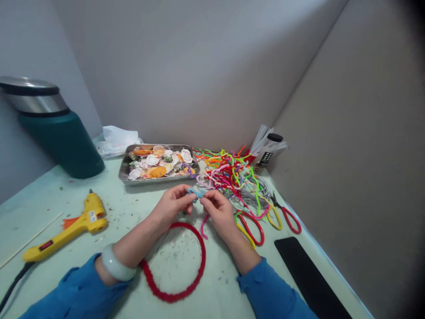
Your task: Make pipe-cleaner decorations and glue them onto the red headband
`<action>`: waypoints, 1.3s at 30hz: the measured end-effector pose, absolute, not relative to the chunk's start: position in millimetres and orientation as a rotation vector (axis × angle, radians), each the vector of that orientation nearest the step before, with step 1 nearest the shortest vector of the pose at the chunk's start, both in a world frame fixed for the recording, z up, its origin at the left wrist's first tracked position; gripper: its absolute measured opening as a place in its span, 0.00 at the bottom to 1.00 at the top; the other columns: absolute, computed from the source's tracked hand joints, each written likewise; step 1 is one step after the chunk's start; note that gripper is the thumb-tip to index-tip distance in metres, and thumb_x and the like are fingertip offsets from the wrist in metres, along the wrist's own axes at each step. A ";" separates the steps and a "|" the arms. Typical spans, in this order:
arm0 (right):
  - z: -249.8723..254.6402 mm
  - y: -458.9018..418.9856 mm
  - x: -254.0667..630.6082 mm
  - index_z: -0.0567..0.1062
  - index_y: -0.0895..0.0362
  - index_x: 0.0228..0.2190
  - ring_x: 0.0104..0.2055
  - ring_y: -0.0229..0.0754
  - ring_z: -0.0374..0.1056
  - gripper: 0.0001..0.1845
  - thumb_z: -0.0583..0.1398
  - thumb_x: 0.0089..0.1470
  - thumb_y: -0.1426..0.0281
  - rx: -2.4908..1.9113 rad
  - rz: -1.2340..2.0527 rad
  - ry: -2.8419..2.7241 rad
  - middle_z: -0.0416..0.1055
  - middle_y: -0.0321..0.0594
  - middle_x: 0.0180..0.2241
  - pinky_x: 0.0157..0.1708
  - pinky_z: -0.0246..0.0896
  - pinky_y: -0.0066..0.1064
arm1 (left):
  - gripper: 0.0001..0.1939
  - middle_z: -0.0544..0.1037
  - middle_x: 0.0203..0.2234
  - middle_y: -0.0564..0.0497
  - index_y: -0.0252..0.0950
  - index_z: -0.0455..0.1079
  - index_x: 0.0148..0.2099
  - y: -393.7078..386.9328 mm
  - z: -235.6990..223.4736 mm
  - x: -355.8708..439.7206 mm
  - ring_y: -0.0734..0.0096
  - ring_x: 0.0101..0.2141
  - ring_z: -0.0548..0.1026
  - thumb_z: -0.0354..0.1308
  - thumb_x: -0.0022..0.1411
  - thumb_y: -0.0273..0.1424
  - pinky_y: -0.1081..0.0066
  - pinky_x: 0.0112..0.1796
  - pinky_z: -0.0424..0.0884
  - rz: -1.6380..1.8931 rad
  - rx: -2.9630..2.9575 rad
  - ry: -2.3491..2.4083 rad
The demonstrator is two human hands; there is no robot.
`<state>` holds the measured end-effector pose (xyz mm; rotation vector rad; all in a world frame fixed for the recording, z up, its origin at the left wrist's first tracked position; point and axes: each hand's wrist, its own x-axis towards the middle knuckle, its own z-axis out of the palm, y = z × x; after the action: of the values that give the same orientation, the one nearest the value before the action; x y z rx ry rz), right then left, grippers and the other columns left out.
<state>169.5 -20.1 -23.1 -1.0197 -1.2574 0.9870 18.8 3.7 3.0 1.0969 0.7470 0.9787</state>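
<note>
My left hand [172, 204] and my right hand [217, 209] meet above the pale green table [49, 195], both pinching a small light blue pipe cleaner piece [196, 192] between fingertips. A pink pipe cleaner [203, 227] hangs down under my right hand; what holds it is hidden. A red fuzzy ring [186, 266] lies flat on the table just below my hands, with my left forearm across its left side. I wear blue sleeves and a pale bangle [114, 263] on the left wrist.
A pile of coloured pipe cleaners [232, 173] lies behind my hands. A metal tray of shells [159, 161] sits at the back. Red-handled scissors [252, 226] and pliers [287, 215] lie right, a yellow glue gun [71, 226] left, a green flask [53, 128] far left, a black slab [308, 277] front right.
</note>
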 end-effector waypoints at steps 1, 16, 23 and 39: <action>-23.7 -19.9 169.6 0.70 0.55 0.26 0.23 0.34 0.56 0.06 0.61 0.49 0.65 -1.019 0.987 -1.253 0.62 0.30 0.21 0.24 0.53 0.26 | 0.10 0.68 0.18 0.58 0.34 0.68 0.32 3.7 3.1 18.9 0.81 0.17 0.65 0.64 0.50 0.34 0.78 0.21 0.61 0.964 1.085 0.735; -19.0 -23.1 171.4 0.71 0.55 0.29 0.23 0.33 0.57 0.06 0.59 0.52 0.66 -0.932 1.073 -1.235 0.63 0.31 0.22 0.24 0.53 0.25 | 0.07 0.66 0.19 0.57 0.32 0.70 0.35 1.5 8.2 15.3 0.83 0.16 0.59 0.62 0.53 0.30 0.74 0.22 0.67 0.736 0.991 0.527; -19.5 -23.2 172.5 0.72 0.56 0.29 0.24 0.33 0.58 0.04 0.58 0.53 0.68 -0.919 1.018 -1.289 0.64 0.31 0.23 0.25 0.54 0.25 | 0.07 0.68 0.16 0.58 0.33 0.69 0.34 5.2 10.4 10.4 0.80 0.18 0.65 0.62 0.53 0.31 0.77 0.22 0.63 0.754 1.348 0.630; -20.5 -24.5 169.0 0.70 0.57 0.24 0.23 0.34 0.58 0.06 0.59 0.50 0.70 -1.043 0.896 -1.422 0.65 0.32 0.22 0.25 0.54 0.26 | 0.11 0.67 0.15 0.58 0.32 0.66 0.28 3.0 3.5 23.8 0.82 0.15 0.64 0.65 0.50 0.31 0.76 0.22 0.67 0.942 0.906 0.682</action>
<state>169.0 -24.5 -20.5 -1.0432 -1.4223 0.8962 23.8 3.0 3.5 0.9062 0.6823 0.9423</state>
